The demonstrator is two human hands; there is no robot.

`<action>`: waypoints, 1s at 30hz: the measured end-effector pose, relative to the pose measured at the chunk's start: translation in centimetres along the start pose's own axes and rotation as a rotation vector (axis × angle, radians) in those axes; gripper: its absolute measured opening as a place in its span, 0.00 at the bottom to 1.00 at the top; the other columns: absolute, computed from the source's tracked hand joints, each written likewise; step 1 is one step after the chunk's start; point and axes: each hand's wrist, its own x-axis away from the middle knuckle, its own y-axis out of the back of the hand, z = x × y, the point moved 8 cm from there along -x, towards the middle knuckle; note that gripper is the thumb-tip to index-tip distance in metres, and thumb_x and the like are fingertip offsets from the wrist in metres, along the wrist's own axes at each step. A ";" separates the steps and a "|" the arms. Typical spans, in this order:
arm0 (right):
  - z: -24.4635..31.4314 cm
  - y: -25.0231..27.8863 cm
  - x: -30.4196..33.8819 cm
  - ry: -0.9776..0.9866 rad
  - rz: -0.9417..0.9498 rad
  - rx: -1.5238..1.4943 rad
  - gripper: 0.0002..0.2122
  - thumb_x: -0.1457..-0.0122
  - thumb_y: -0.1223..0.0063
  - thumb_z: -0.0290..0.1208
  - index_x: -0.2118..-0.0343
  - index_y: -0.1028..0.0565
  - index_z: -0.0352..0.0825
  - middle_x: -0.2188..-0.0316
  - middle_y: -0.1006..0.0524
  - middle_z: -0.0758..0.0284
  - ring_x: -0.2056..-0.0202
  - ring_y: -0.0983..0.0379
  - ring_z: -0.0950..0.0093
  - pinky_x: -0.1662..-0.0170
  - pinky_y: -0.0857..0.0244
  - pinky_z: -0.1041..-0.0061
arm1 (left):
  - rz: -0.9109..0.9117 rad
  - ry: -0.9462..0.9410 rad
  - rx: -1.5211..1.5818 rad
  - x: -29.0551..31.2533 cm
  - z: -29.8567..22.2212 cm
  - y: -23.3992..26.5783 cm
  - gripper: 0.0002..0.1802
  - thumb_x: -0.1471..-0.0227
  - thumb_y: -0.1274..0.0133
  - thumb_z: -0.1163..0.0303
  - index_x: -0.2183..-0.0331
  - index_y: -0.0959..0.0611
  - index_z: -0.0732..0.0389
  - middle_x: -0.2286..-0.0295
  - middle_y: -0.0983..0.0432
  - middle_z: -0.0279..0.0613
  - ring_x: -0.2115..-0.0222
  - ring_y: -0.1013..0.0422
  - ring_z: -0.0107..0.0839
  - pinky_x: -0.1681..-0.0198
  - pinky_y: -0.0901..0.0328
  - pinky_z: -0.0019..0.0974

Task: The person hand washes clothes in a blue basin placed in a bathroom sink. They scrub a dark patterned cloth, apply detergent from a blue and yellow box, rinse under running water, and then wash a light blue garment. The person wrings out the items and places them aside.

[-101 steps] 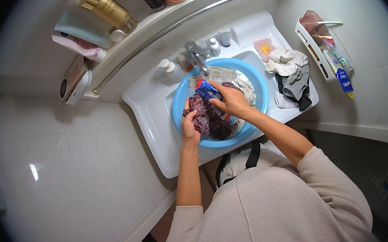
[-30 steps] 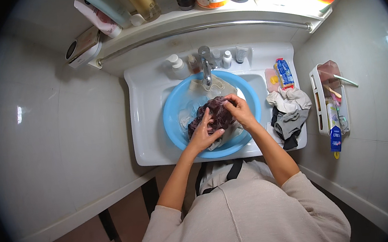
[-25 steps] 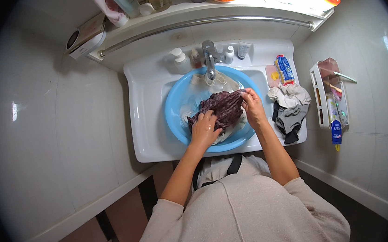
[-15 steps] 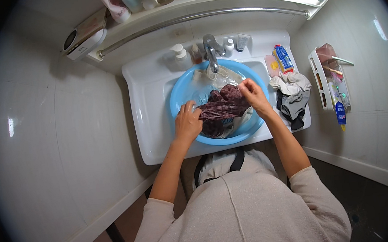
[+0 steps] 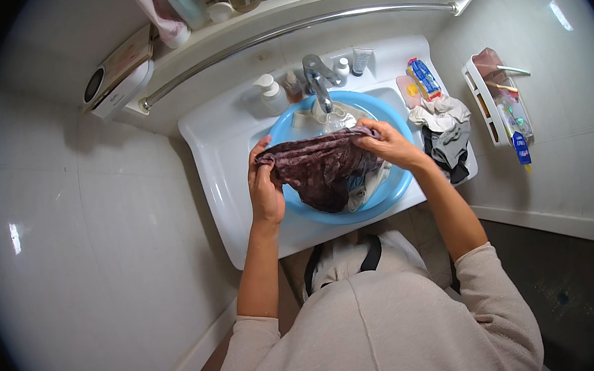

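Observation:
A wet, mottled maroon garment (image 5: pixel 321 172) is spread between my two hands over a blue basin (image 5: pixel 400 188). Its gathered upper edge runs nearly straight across and the rest droops toward the basin. My left hand (image 5: pixel 266 192) is closed on the left end of that edge, thumb in front. The fingers of my right hand (image 5: pixel 392 146) pinch the right end. Whitish cloth (image 5: pixel 369 193) shows below the garment inside the basin, and a beige cloth (image 5: pixel 305 118) lies by its far rim. The chrome faucet (image 5: pixel 316 76) stands above, with clear water near its spout.
The basin sits in a white sink (image 5: pixel 218 171). A pump bottle (image 5: pixel 270 91) and small bottles line its back ledge. Grey and white clothes (image 5: pixel 447 128) and a blue-yellow packet (image 5: pixel 424 79) lie on the right. A wall caddy (image 5: pixel 491 106) hangs beyond; a metal rail (image 5: pixel 296 24) crosses behind.
Both hands have lifted the garment and stretched its edge out between them. My left hand has moved left and up, and now the cloth hangs open instead of bunched.

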 end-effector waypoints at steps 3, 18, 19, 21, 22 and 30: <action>-2.8 -1.5 -3.8 0.083 -0.365 -0.027 0.07 0.45 0.51 0.29 0.66 0.32 0.32 0.78 0.31 0.73 0.77 0.38 0.87 0.74 0.42 0.85 | -0.349 0.091 0.064 -2.4 6.1 4.8 0.33 0.46 0.54 0.58 0.44 0.43 0.63 0.46 0.44 0.46 0.47 0.43 0.34 0.43 0.50 0.36; -17.7 -4.6 -13.2 0.022 -0.186 0.685 0.17 0.50 0.49 0.30 0.55 0.30 0.36 0.63 0.26 0.52 0.62 0.28 0.56 0.61 0.34 0.63 | -0.489 0.212 -0.586 -6.3 17.3 9.3 0.35 0.53 0.51 0.69 0.43 0.42 0.61 0.44 0.48 0.50 0.43 0.50 0.44 0.41 0.54 0.40; -17.7 -4.9 -13.0 0.007 -0.242 0.575 0.16 0.49 0.49 0.29 0.56 0.29 0.35 0.64 0.26 0.52 0.62 0.27 0.57 0.61 0.34 0.65 | -0.536 0.094 -0.557 -6.3 16.2 8.8 0.34 0.51 0.49 0.65 0.44 0.41 0.61 0.44 0.47 0.47 0.43 0.49 0.42 0.41 0.53 0.40; -14.7 -7.9 -11.9 -0.001 -0.187 0.138 0.14 0.47 0.50 0.26 0.56 0.30 0.32 0.67 0.25 0.54 0.64 0.26 0.66 0.61 0.35 0.73 | -0.519 0.269 -0.127 -7.1 18.4 9.9 0.38 0.50 0.50 0.52 0.43 0.42 0.60 0.47 0.43 0.46 0.49 0.41 0.39 0.44 0.47 0.37; -12.6 -9.3 -10.9 0.061 -0.137 -0.025 0.13 0.46 0.51 0.24 0.57 0.30 0.32 0.68 0.25 0.56 0.66 0.28 0.71 0.62 0.36 0.76 | -0.490 0.351 0.093 -7.4 19.6 9.6 0.40 0.49 0.51 0.46 0.43 0.42 0.59 0.49 0.41 0.45 0.53 0.37 0.37 0.46 0.45 0.36; -3.4 -8.1 -8.0 0.361 -0.298 0.728 0.14 0.48 0.46 0.38 0.81 0.30 0.32 0.88 0.30 0.54 0.81 0.30 0.54 0.77 0.36 0.62 | -0.394 0.421 0.469 -7.9 19.4 4.1 0.21 0.47 0.54 0.47 0.61 0.26 0.53 0.75 0.30 0.33 0.75 0.33 0.28 0.71 0.35 0.32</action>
